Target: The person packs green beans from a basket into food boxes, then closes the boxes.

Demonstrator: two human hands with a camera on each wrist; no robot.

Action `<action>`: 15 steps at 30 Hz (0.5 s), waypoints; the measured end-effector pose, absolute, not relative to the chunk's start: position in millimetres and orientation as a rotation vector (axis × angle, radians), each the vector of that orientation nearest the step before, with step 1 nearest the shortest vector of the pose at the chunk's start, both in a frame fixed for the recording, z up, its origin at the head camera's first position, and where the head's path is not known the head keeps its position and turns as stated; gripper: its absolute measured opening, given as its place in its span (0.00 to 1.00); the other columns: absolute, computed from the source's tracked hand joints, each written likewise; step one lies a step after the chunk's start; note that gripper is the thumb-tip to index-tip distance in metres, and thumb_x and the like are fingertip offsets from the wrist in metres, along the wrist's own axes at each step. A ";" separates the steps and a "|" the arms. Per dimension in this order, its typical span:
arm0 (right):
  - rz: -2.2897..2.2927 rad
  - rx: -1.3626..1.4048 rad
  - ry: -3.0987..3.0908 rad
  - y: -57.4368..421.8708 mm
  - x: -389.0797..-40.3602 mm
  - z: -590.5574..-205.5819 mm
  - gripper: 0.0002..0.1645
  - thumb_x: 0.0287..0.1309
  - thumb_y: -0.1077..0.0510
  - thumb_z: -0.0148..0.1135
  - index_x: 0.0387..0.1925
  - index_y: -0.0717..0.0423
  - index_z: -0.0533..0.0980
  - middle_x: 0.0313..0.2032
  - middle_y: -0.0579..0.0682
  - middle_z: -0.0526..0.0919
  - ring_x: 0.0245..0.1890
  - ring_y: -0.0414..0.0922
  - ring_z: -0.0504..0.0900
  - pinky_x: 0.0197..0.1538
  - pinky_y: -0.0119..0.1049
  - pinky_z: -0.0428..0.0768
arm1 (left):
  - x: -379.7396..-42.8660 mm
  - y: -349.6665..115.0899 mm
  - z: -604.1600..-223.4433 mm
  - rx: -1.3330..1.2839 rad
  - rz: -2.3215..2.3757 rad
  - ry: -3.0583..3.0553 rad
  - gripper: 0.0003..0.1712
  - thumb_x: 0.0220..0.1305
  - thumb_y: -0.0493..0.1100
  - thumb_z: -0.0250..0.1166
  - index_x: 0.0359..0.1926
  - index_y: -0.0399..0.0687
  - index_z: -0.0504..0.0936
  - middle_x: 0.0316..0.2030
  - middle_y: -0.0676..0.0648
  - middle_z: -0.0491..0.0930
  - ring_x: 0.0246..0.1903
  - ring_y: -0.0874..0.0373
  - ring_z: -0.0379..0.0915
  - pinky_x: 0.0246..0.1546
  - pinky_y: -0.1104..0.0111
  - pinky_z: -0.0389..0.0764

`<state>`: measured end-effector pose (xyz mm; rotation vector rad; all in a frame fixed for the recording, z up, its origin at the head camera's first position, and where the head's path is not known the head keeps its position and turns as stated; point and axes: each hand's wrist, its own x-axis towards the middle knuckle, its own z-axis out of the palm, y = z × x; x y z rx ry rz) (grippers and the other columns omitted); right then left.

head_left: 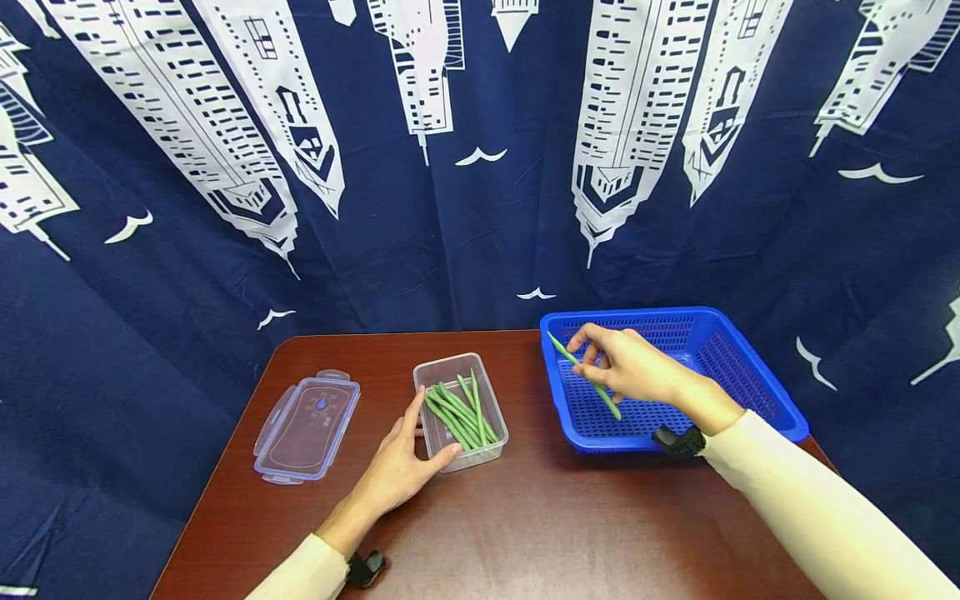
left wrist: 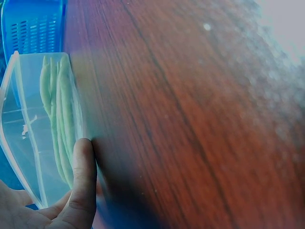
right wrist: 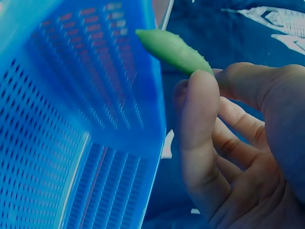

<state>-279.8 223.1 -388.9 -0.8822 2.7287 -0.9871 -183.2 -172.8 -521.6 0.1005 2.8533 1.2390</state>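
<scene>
My right hand (head_left: 630, 362) pinches one long green bean (head_left: 609, 402) between thumb and fingertips, above the blue plastic basket (head_left: 750, 379). In the right wrist view, the tapered end of the bean (right wrist: 174, 50) sticks out past the thumb, beside the basket's wall (right wrist: 147, 95). A clear plastic container (head_left: 491, 408) stands left of the basket, and several green beans (head_left: 457, 417) lie lengthwise inside it. With thumb and fingers around its near left corner, my left hand (head_left: 401, 467) holds the container. The left wrist view shows that thumb (left wrist: 83, 176) along the container's outer wall.
A clear lid (head_left: 307, 429) with a blue seal and side flaps lies on the brown wooden table (head_left: 570, 517), left of the container. Behind the table hangs a dark blue cloth (head_left: 487, 242) with white building prints.
</scene>
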 end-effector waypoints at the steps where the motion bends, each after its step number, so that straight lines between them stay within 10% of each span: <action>1: -0.991 -0.889 2.727 219.9 -278.7 -389.1 0.16 0.78 0.62 0.76 0.61 0.60 0.82 0.39 0.51 0.92 0.22 0.42 0.86 0.22 0.37 0.87 | -183.6 -172.6 -521.4 0.102 1.240 2.854 0.70 0.71 0.73 0.80 0.98 0.61 0.49 0.84 0.32 0.73 0.75 0.39 0.84 0.74 0.31 0.80; 15: -1.056 -0.968 2.677 167.2 -271.9 -399.6 0.18 0.77 0.64 0.76 0.61 0.61 0.80 0.35 0.50 0.89 0.16 0.37 0.84 0.22 0.38 0.87 | -182.3 -171.4 -519.4 0.084 1.221 2.850 0.70 0.71 0.73 0.79 0.98 0.63 0.48 0.85 0.31 0.72 0.75 0.37 0.83 0.74 0.30 0.81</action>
